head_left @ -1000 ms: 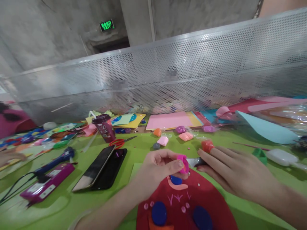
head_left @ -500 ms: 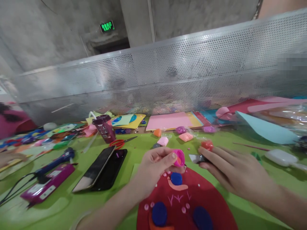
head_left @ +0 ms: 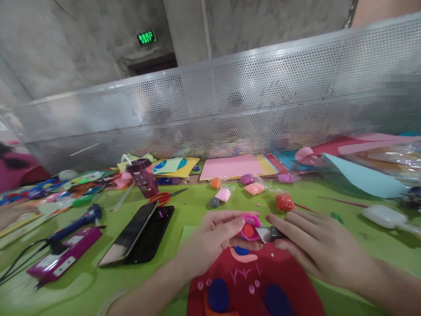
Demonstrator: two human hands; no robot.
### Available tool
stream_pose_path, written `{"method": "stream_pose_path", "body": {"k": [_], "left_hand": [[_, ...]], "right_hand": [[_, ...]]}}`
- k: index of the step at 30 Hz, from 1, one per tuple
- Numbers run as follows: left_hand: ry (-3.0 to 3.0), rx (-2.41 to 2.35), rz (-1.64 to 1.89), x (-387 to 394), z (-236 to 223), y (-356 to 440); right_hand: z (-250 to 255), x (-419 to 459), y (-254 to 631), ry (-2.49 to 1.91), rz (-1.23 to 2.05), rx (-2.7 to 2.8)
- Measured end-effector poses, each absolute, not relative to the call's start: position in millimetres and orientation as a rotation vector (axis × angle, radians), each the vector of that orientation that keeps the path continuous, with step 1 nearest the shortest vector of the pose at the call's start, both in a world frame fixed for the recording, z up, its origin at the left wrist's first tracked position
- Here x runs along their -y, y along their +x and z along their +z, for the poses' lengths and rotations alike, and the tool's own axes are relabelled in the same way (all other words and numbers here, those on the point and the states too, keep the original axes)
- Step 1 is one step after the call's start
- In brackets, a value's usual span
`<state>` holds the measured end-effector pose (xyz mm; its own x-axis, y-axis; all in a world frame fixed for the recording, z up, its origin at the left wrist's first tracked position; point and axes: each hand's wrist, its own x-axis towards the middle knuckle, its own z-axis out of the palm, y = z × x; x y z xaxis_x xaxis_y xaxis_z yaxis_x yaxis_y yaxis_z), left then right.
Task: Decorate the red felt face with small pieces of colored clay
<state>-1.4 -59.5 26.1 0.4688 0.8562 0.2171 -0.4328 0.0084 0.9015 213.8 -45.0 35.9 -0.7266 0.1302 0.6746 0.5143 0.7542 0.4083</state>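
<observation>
My left hand [head_left: 219,235] pinches a bright pink cap [head_left: 247,219] with its opening turned partly toward me. A round orange-red piece [head_left: 247,231] shows inside it. My right hand [head_left: 315,243] grips a small knife [head_left: 272,234] by its dark handle; the flat silver blade reaches the cap's right edge. Below both hands lies a red rounded sheet [head_left: 243,289] bearing blue discs [head_left: 218,295], small pink dots and pink drawn strokes. Part of its top is hidden by my left hand. A bagged red lump of clay [head_left: 284,202] sits just beyond my right fingers.
Several bagged clay lumps [head_left: 255,188] lie ahead. Two phones [head_left: 144,239], red-handled scissors [head_left: 164,198], a purple drink cup [head_left: 143,179], a glue gun [head_left: 79,224] and a purple power strip [head_left: 66,259] are at left. A white bottle [head_left: 384,216] lies right, before a perforated metal barrier [head_left: 210,105].
My right hand has brought the knife left and down to the cap. My left hand has lowered slightly and turned the cap, so its inside faces me more.
</observation>
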Motion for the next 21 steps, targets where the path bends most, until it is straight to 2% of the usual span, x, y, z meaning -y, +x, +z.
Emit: {"method": "stream_pose_path", "body": {"k": [21], "left_hand": [[1.336,-0.611,1.029,59.9,24.2,-3.7]], "right_hand": [[34.0,47.3,210.3,-0.515,-0.728,2.341]]}}
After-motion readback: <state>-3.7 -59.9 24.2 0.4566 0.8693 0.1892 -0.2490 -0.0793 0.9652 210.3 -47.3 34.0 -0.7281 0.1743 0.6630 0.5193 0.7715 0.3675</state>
